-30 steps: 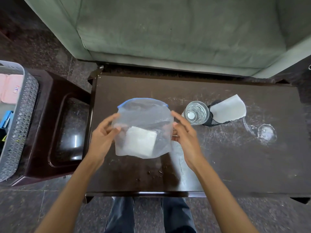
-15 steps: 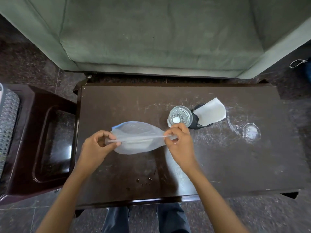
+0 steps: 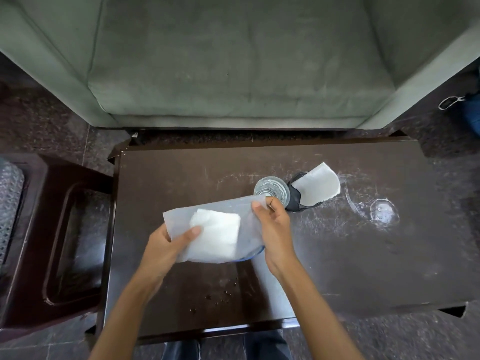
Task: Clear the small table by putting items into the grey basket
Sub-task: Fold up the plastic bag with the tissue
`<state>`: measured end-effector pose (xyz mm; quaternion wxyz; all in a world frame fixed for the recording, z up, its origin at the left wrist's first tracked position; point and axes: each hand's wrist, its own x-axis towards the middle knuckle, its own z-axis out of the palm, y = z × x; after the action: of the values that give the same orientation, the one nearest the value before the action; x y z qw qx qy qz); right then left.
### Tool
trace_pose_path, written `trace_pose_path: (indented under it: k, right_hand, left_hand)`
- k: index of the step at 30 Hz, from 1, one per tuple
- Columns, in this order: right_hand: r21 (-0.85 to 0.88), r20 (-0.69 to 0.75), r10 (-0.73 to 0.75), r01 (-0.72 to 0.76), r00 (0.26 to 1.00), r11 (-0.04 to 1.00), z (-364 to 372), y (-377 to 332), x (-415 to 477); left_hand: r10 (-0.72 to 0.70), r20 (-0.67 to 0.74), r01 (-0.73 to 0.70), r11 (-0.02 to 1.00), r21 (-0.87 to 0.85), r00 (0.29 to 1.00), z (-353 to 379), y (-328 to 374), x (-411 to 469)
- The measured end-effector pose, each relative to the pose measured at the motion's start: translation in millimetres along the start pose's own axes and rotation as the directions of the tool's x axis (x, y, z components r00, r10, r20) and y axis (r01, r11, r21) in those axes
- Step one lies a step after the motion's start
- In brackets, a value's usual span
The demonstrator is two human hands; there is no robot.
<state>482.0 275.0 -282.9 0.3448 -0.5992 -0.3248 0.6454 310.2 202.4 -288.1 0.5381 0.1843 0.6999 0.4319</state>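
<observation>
Above the dark brown small table (image 3: 363,255) I hold a clear plastic zip bag (image 3: 228,211) with a white folded tissue (image 3: 217,237) inside it. My left hand (image 3: 166,248) grips the bag's lower left corner, thumb on top. My right hand (image 3: 272,229) pinches its right side, with the blue-edged end down by my wrist. A clear glass (image 3: 271,192) stands on the table just beyond my right fingers. Behind it a black holder (image 3: 294,203) carries a white napkin (image 3: 319,188). Only a sliver of the grey basket (image 3: 9,203) shows at the far left edge.
A dark wooden stool (image 3: 59,242) stands between the table and the basket. A grey-green sofa (image 3: 233,61) fills the space behind the table. White scuff rings (image 3: 381,211) and small crumbs (image 3: 220,297) mark the tabletop. The floor is dark stone.
The bag has been flipped over from edge-on to flat, so its blue-edged end now points toward me. The view shifted right, and the basket slid almost out of frame.
</observation>
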Motion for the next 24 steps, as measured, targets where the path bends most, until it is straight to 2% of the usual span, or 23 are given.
trace_pose_path:
  k: [3, 5, 7, 8, 10, 12, 14, 16, 18, 19, 20, 21, 22, 24]
  right_hand:
    - [0.048, 0.182, 0.066, -0.076, 0.981, 0.996, -2, -5, 3]
    - [0.002, 0.29, 0.126, -0.132, 0.949, 0.991, -4, -7, 3]
    - [-0.06, 0.301, 0.132, -0.119, 0.944, 0.991, -4, -6, 5]
    - [-0.067, 0.277, 0.117, -0.103, 0.954, 0.992, -5, -5, 7]
    - [-0.059, 0.237, 0.082, -0.07, 0.968, 0.996, -5, -5, 9]
    - [-0.067, 0.244, 0.071, -0.056, 0.967, 0.996, -3, -5, 10]
    - [-0.196, 0.272, 0.051, 0.003, 0.961, 0.981, 3, -10, 8]
    - [-0.435, 0.286, -0.041, 0.168, 0.957, 0.885, 14, -22, 5]
    - [-0.656, 0.408, -0.169, 0.417, 0.897, 0.629, 32, -40, 3]
    - [-0.714, 0.518, -0.144, 0.519, 0.843, 0.471, 47, -50, 2]
    - [-0.73, 0.606, -0.035, 0.574, 0.794, 0.371, 63, -59, 3]
    - [-0.726, 0.659, 0.111, 0.591, 0.744, 0.351, 79, -66, 5]
    - [-0.711, 0.694, 0.241, 0.591, 0.679, 0.382, 100, -70, 8]
    - [-0.678, 0.732, 0.365, 0.559, 0.576, 0.478, 132, -71, 14]
  left_hand:
    - [0.035, -0.101, -0.038, 0.999, -0.022, 0.994, -2, -1, 5]
    - [0.06, -0.116, -0.063, 0.998, -0.021, 0.991, -4, 2, 6]
    - [0.063, -0.073, -0.066, 0.997, -0.049, 0.995, -12, 6, 6]
    - [0.049, -0.007, -0.05, 0.997, -0.062, 0.999, -15, 8, 5]
    - [-0.003, 0.112, 0.005, 1.0, -0.021, 0.994, -23, 12, 5]
    - [-0.029, 0.147, 0.027, 1.0, 0.01, 0.989, -30, 15, 6]
    - [-0.008, 0.15, 0.004, 1.0, 0.027, 0.989, -38, 17, 9]
    - [0.02, 0.165, -0.029, 0.998, 0.051, 0.986, -51, 20, 13]
    - [0.044, 0.209, -0.061, 0.995, 0.076, 0.977, -66, 27, 14]
    - [0.049, 0.24, -0.072, 0.994, 0.088, 0.969, -76, 31, 14]
    - [0.046, 0.276, -0.079, 0.991, 0.11, 0.96, -85, 35, 15]
    - [0.044, 0.308, -0.087, 0.988, 0.126, 0.95, -92, 40, 16]
    - [0.042, 0.327, -0.092, 0.986, 0.136, 0.944, -103, 45, 16]
    - [0.053, 0.332, -0.109, 0.983, 0.151, 0.942, -124, 54, 16]
